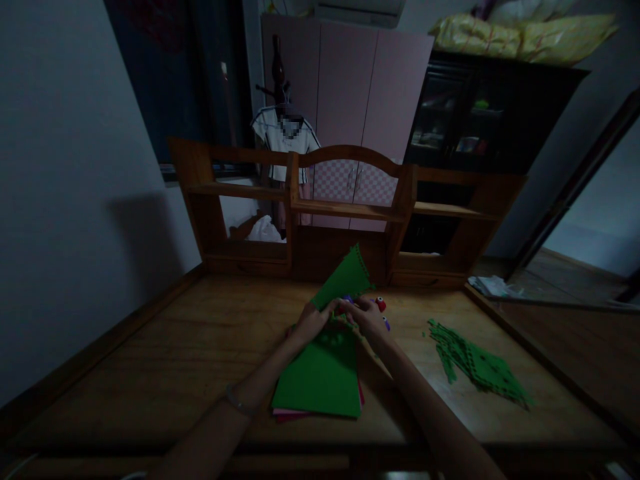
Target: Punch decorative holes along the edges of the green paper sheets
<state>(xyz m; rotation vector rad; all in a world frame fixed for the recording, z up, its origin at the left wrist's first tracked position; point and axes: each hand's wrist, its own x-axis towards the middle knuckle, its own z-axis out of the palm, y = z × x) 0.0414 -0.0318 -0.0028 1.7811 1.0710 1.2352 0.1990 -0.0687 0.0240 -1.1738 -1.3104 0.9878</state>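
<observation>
My left hand is closed on a green sheet, possibly foam or paper, which slants up with small notches along its right edge. My right hand meets it at that sheet's lower edge, fingers bent around a small purple-and-red craft punch, mostly hidden by the fingers. Just beyond the right hand sit a small red punch and a purple one, each with a white spot. Below both hands lies a stack of sheets, green on top, with pink and red edges showing.
To the right on the wooden desk lies a pile of green notched strips and cut sheets. A wooden shelf unit stands along the back edge. Behind it are a pink wardrobe and a dark cabinet.
</observation>
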